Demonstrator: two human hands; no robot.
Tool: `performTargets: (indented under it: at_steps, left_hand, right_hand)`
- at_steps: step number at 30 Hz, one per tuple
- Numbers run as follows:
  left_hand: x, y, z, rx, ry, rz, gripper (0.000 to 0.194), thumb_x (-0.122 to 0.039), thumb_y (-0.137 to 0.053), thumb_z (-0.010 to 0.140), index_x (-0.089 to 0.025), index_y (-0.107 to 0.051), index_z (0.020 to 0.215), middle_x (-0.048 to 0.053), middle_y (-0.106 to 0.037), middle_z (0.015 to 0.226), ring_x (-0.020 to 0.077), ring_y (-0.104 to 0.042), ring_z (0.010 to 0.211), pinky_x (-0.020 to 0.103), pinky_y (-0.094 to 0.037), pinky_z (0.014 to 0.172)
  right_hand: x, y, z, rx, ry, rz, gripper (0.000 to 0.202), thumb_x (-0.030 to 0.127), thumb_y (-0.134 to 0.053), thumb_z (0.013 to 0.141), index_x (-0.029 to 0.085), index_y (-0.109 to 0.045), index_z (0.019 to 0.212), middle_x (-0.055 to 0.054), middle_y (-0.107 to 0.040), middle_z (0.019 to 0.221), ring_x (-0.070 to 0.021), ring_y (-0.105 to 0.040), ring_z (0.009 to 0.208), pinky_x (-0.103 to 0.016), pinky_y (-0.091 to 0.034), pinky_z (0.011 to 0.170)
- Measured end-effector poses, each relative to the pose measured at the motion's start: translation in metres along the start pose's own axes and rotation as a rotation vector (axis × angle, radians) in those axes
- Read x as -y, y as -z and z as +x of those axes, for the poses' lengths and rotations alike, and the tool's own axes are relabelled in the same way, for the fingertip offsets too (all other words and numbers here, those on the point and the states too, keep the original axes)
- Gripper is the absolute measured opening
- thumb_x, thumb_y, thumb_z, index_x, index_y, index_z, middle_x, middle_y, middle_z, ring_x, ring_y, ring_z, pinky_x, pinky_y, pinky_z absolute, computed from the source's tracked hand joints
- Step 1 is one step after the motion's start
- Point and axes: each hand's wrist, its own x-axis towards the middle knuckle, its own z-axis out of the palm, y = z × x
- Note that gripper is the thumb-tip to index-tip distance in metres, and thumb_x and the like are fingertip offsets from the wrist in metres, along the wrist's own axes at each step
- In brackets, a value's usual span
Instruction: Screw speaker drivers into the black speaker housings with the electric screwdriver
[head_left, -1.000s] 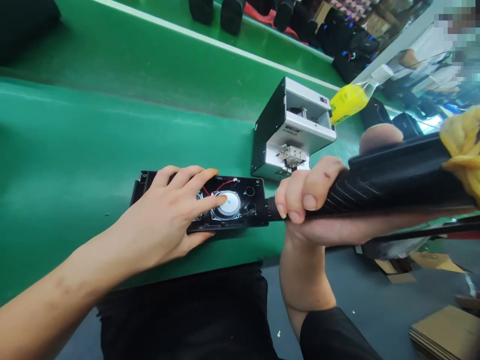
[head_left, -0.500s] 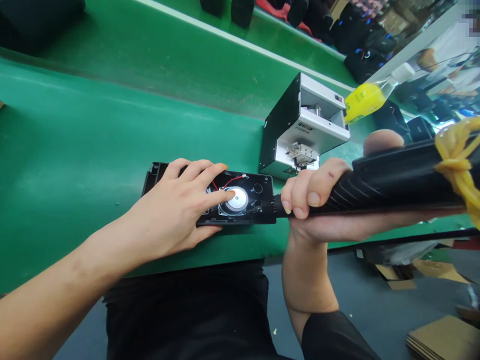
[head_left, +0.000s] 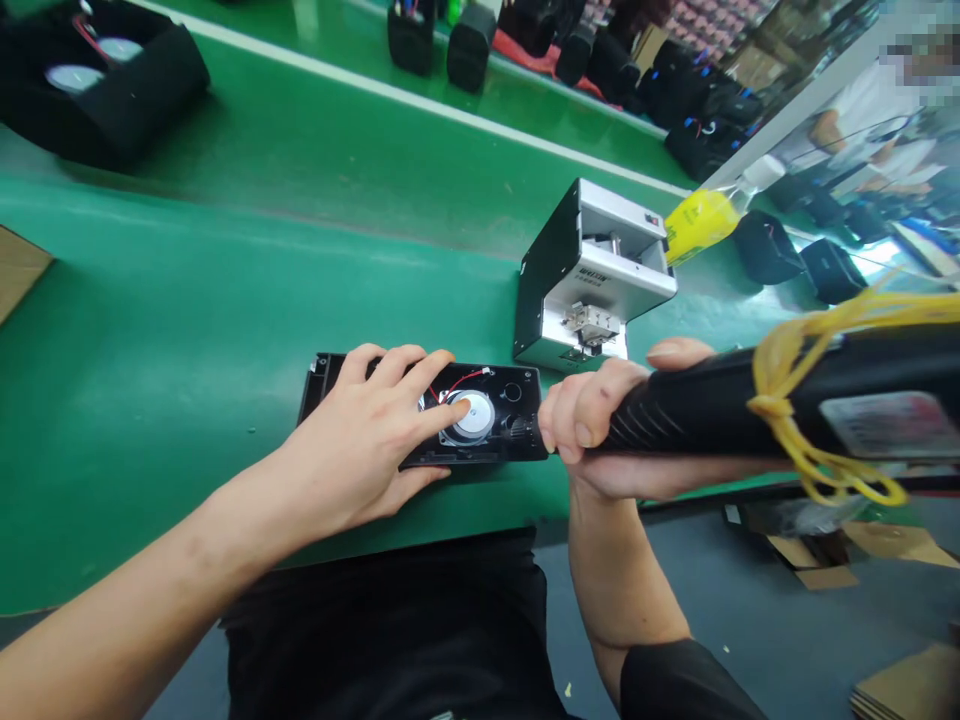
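Note:
A black speaker housing lies on the green bench, with a round silver-backed speaker and red wires inside it. Across its left part spreads my left hand, fingers over the top, index fingertip on the speaker and thumb along the near side. My right hand is wrapped round a black electric screwdriver tied with a yellow cord. The tool's front end is over the housing's right end; its tip cannot be made out. Part of a second speaker is hidden under my left hand.
Just beyond my right hand stands a silver-and-black screw feeder, with a bottle of yellow drink behind it. An open black speaker case sits at the far left, near a cardboard piece. A co-worker's arm shows at upper right.
The screwdriver in my right hand has moved left, its front end now over the housing's right end. My left hand keeps its hold. The view has shifted slightly.

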Motion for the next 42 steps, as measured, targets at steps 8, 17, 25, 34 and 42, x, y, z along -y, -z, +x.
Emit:
performTargets:
  at_steps: [8, 17, 25, 34, 42]
  left_hand:
    - [-0.006, 0.01, 0.001, 0.101, 0.093, -0.118, 0.053, -0.039, -0.082, 0.096, -0.028, -0.073, 0.146, 0.026, -0.056, 0.166, 0.0505, -0.055, 0.147, 0.076, -0.043, 0.117]
    - [-0.005, 0.006, -0.002, 0.098, 0.134, -0.085, 0.067, -0.051, -0.089, 0.09, -0.036, -0.068, 0.151, 0.019, -0.053, 0.172, 0.0472, -0.056, 0.149, 0.074, -0.047, 0.12]
    - [0.007, -0.011, -0.006, -0.056, 0.071, -0.021, 0.06, -0.024, -0.087, 0.082, -0.035, -0.077, 0.14, 0.017, -0.062, 0.164, 0.0466, -0.063, 0.141, 0.069, -0.051, 0.111]
    - [0.016, -0.026, -0.004, -0.18, -0.074, 0.097, 0.043, -0.035, -0.066, 0.099, -0.032, -0.076, 0.141, 0.023, -0.062, 0.16, 0.0464, -0.067, 0.132, 0.066, -0.056, 0.1]
    - [0.008, -0.019, 0.006, -0.196, -0.109, 0.159, 0.044, -0.034, -0.066, 0.098, -0.028, -0.075, 0.141, 0.024, -0.064, 0.156, 0.0473, -0.068, 0.13, 0.065, -0.06, 0.094]
  right_hand:
    - [0.001, -0.013, -0.001, 0.017, 0.065, 0.03, 0.037, 0.069, -0.073, 0.101, 0.036, -0.086, 0.111, 0.004, -0.062, 0.055, -0.016, -0.048, 0.029, -0.027, -0.045, 0.029]
    - [0.001, -0.023, 0.001, 0.002, -0.017, 0.14, 0.041, 0.068, -0.071, 0.102, 0.031, -0.086, 0.11, 0.001, -0.062, 0.056, -0.0159, -0.048, 0.033, -0.025, -0.042, 0.031]
    - [0.053, 0.017, 0.049, -0.268, 0.481, -0.001, 0.056, 0.077, -0.049, 0.103, 0.033, -0.077, 0.124, 0.006, -0.051, 0.06, -0.0129, -0.035, 0.033, -0.025, -0.035, 0.032]
    - [0.034, 0.069, 0.107, -0.279, 0.505, -0.261, 0.056, 0.082, -0.052, 0.105, 0.027, -0.064, 0.103, 0.004, -0.051, 0.068, -0.0144, -0.051, 0.046, -0.028, -0.041, 0.042]
    - [0.017, 0.078, 0.112, -0.181, 0.505, -0.214, 0.052, 0.075, -0.045, 0.112, 0.028, -0.066, 0.114, 0.006, -0.061, 0.07, -0.01, -0.053, 0.045, -0.024, -0.045, 0.041]
